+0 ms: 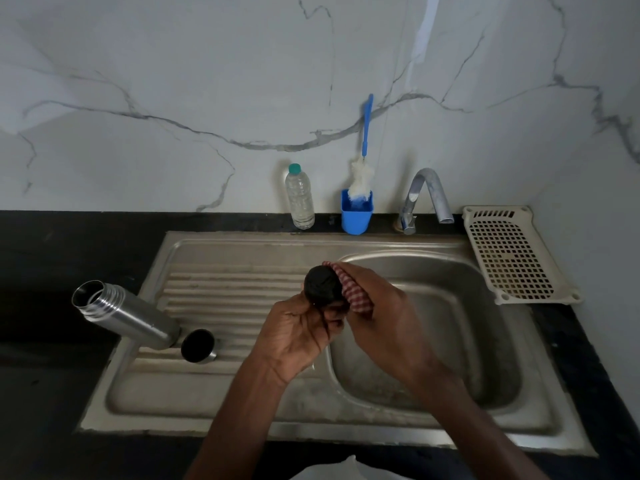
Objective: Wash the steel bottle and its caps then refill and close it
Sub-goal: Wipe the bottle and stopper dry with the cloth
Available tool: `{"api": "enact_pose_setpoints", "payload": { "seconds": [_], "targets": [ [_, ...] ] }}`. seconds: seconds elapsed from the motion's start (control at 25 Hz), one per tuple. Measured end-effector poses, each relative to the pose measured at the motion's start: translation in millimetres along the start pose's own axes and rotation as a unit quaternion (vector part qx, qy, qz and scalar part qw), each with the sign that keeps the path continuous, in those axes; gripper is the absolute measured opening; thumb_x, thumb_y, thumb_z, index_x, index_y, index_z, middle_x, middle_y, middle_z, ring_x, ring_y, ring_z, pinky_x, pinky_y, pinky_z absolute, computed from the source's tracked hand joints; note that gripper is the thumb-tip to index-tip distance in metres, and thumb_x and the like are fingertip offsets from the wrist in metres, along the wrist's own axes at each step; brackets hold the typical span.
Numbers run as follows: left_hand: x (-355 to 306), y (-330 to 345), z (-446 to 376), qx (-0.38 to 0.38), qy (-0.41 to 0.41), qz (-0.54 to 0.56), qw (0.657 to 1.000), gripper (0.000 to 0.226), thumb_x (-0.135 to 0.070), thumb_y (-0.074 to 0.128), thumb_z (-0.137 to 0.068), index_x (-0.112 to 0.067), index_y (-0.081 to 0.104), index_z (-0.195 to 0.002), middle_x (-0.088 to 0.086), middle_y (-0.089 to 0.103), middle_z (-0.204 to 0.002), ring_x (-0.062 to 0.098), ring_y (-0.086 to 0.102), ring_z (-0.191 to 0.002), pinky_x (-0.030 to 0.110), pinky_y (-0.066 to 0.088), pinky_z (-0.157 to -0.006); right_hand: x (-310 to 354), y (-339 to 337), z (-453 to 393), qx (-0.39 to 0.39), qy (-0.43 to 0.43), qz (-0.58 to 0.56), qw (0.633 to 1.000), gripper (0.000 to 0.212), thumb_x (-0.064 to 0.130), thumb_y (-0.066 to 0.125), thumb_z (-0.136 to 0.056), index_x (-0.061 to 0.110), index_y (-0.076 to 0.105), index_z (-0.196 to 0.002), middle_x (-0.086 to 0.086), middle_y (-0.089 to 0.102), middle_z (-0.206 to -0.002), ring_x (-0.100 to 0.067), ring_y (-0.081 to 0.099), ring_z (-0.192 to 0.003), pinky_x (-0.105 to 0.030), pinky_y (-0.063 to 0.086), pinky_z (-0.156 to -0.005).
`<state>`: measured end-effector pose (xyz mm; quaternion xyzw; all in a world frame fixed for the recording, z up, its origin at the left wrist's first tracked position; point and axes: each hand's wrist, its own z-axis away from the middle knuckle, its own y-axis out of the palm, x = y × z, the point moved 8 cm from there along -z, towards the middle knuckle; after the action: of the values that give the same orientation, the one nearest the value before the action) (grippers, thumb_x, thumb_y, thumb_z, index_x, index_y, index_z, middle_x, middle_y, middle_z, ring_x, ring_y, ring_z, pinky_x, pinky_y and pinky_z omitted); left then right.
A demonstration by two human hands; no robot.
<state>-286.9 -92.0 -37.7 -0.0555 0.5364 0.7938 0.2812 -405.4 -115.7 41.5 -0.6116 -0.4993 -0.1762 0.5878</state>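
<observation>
The left hand (298, 327) is closed around a small black cap (322, 284), holding it up over the ridged drainboard at the edge of the basin. The right hand (384, 306) pinches a red checked cloth (356, 294) against the cap's right side, so the two hands meet on this one piece.

Outward to the left, the steel bottle (124, 313) lies on its side, half on the black counter and half on the sink (242, 420) rim. Its long axis runs from upper left to lower right, open mouth pointing away up-left. The second cap (198, 345) sits just beside the bottle's base.

Both lie on the left hand's side, so that hand is the nearer one for reaching the bottle next. The tap (431, 194) stands behind the right hand.
</observation>
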Motion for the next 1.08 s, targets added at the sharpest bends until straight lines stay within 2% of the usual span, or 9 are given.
{"api": "enact_pose_setpoints", "payload": {
  "seconds": [0.08, 0.2, 0.32, 0.48, 0.64, 0.84, 1.0, 1.08],
  "targets": [
    [-2, -1, 4, 0.006, -0.039, -0.016, 0.999, 0.032, -0.006, 0.040, -0.091, -0.001, 0.071, -0.100, 0.009, 0.056, -0.076, 0.014, 0.050, -0.058, 0.026, 0.045, -0.055, 5, 0, 1, 0.018, -0.060, 0.084, 0.995, 0.079, -0.009, 0.067, -0.074, 0.024, 0.055, -0.145, 0.007, 0.063, -0.140, -0.008, 0.058, -0.128, -0.029, 0.051, -0.108],
    [-7, -4, 7, -0.020, -0.063, -0.018, 0.998, 0.034, -0.006, 0.039, -0.086, -0.001, 0.072, -0.088, 0.006, 0.051, -0.073, 0.012, 0.045, -0.054, 0.023, 0.040, -0.049, 16, 3, 5, 0.026, -0.131, 0.166, 0.977, 0.084, -0.009, 0.070, -0.073, 0.018, 0.050, -0.150, 0.001, 0.056, -0.149, -0.017, 0.055, -0.132, -0.023, 0.044, -0.108],
    [-6, -5, 8, -0.046, -0.070, -0.025, 0.996, 0.037, -0.006, 0.037, -0.088, 0.000, 0.073, -0.084, 0.006, 0.051, -0.072, 0.012, 0.046, -0.051, 0.022, 0.040, -0.046, 22, 8, 12, 0.021, -0.132, 0.187, 0.973, 0.078, -0.008, 0.066, -0.075, 0.015, 0.053, -0.149, 0.001, 0.054, -0.151, -0.019, 0.055, -0.131, -0.025, 0.047, -0.107],
    [6, -7, 6, -0.080, -0.103, -0.082, 0.988, 0.031, -0.005, 0.031, -0.096, -0.004, 0.061, -0.092, 0.004, 0.046, -0.069, 0.011, 0.043, -0.050, 0.022, 0.038, -0.045, 5, 2, 0, 0.002, -0.080, 0.167, 0.983, 0.073, -0.014, 0.067, -0.071, 0.013, 0.064, -0.139, -0.004, 0.064, -0.141, -0.023, 0.062, -0.125, -0.039, 0.056, -0.103],
    [9, -11, 9, -0.081, -0.120, -0.035, 0.989, 0.041, -0.006, 0.031, -0.097, 0.000, 0.069, -0.082, 0.006, 0.044, -0.068, 0.012, 0.043, -0.050, 0.023, 0.039, -0.045, 7, 0, 12, 0.036, -0.113, 0.176, 0.977, 0.063, 0.000, 0.064, -0.079, 0.018, 0.064, -0.139, 0.006, 0.061, -0.144, -0.013, 0.056, -0.130, -0.027, 0.049, -0.108],
    [16, -3, 11, -0.042, -0.153, 0.044, 0.986, 0.031, -0.004, 0.036, -0.089, 0.002, 0.066, -0.087, 0.004, 0.043, -0.070, 0.013, 0.046, -0.052, 0.025, 0.043, -0.046, 8, -8, 6, 0.025, -0.103, 0.138, 0.985, 0.055, 0.021, 0.046, -0.085, 0.017, 0.068, -0.135, 0.005, 0.063, -0.141, -0.011, 0.055, -0.133, -0.023, 0.044, -0.112],
    [20, -8, 9, -0.055, -0.164, 0.073, 0.982, 0.034, -0.003, 0.033, -0.091, 0.004, 0.066, -0.088, 0.006, 0.045, -0.070, 0.014, 0.047, -0.051, 0.026, 0.044, -0.045, 7, -11, 10, 0.037, -0.109, 0.137, 0.984, 0.057, 0.022, 0.044, -0.082, 0.018, 0.068, -0.134, 0.007, 0.063, -0.141, -0.009, 0.055, -0.133, -0.020, 0.043, -0.111],
    [19, -8, 8, -0.071, -0.138, 0.033, 0.987, 0.033, -0.003, 0.034, -0.095, 0.002, 0.066, -0.088, 0.007, 0.048, -0.069, 0.013, 0.046, -0.050, 0.025, 0.042, -0.044, 4, -10, 14, 0.038, -0.101, 0.157, 0.982, 0.057, 0.015, 0.050, -0.083, 0.019, 0.066, -0.137, 0.007, 0.062, -0.143, -0.008, 0.055, -0.133, -0.018, 0.042, -0.111]
  ]
}}
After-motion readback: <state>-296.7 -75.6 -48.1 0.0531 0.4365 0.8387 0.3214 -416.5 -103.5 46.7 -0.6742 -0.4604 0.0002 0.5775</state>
